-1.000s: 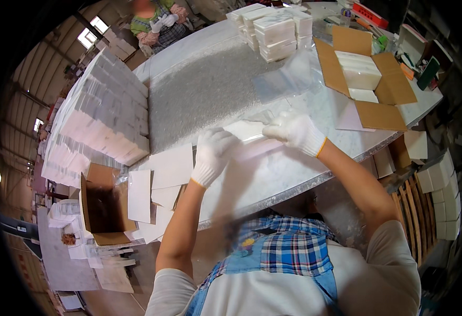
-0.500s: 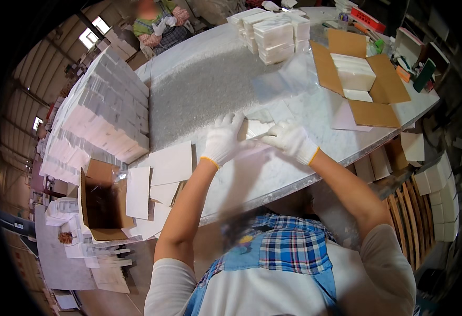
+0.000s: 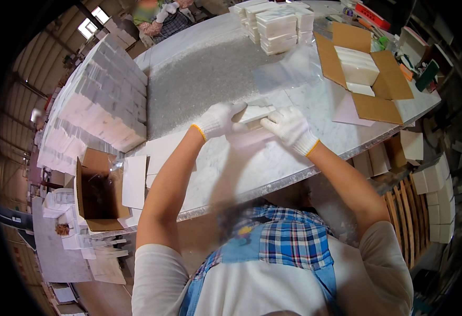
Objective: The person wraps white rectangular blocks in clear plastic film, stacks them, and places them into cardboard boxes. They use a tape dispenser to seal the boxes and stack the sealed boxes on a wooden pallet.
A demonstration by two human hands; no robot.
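White marble-like tiles [image 3: 256, 112], seemingly a small stack, are held between my two gloved hands just above the marble-topped table [image 3: 225, 174]. My left hand [image 3: 219, 119] is closed on their left end, thumb on the near side. At the right end, my right hand [image 3: 290, 127] grips with bent fingers. How many pieces are in the stack I cannot tell. Flat clear plastic [image 3: 283, 75] lies on the table beyond my right hand.
Left stands a tall wall of stacked white tiles [image 3: 96, 100]; nearer, an open carton [image 3: 100, 224] beside white sheets [image 3: 134, 181]. Tile stacks [image 3: 277, 29] stand at the back. An open carton [image 3: 377, 108] holding white blocks is at right. Another person [image 3: 170, 23] is across the table.
The tiles have come up off the table, tilted, with both hands now around their ends. My left hand has turned from lying over them to gripping their side.
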